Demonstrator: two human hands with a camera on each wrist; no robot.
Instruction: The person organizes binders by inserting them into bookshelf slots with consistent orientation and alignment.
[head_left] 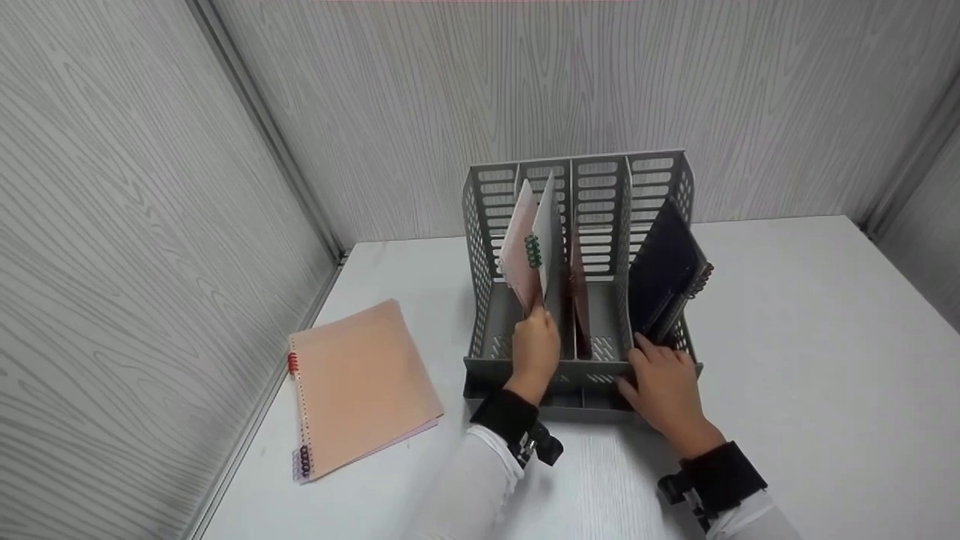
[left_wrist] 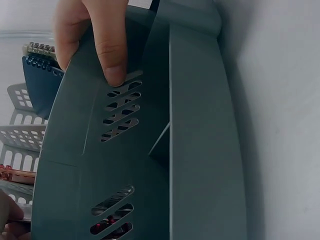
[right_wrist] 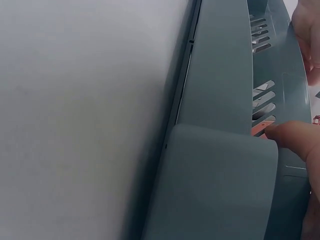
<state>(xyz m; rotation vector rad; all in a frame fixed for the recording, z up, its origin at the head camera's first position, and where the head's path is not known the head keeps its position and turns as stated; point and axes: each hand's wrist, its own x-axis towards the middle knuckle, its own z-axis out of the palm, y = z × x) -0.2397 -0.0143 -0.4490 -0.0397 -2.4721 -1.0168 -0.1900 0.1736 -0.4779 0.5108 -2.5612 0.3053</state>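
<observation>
A grey four-slot file organizer [head_left: 592,369] stands on the table. My left hand [head_left: 535,349] pinches the lower edge of a pale pink notebook [head_left: 519,251], leaning over the left slots. Against it is a whitish notebook [head_left: 547,232] with a green coil; whether my fingers hold that too I cannot tell. My right hand [head_left: 666,386] grips the organizer's front rim at the right, its thumb [right_wrist: 295,137] pressed on the front face. Dark spiral notebooks [head_left: 664,262] lean in the rightmost slot. A reddish-brown notebook [head_left: 579,300] stands near the middle divider.
To the left on the white table [head_left: 795,360] lies a peach notebook [head_left: 364,386] with a red coil, over a lilac one whose edge [head_left: 420,431] peeks out. Wood-grain panels [head_left: 360,97] enclose the table at the back and sides.
</observation>
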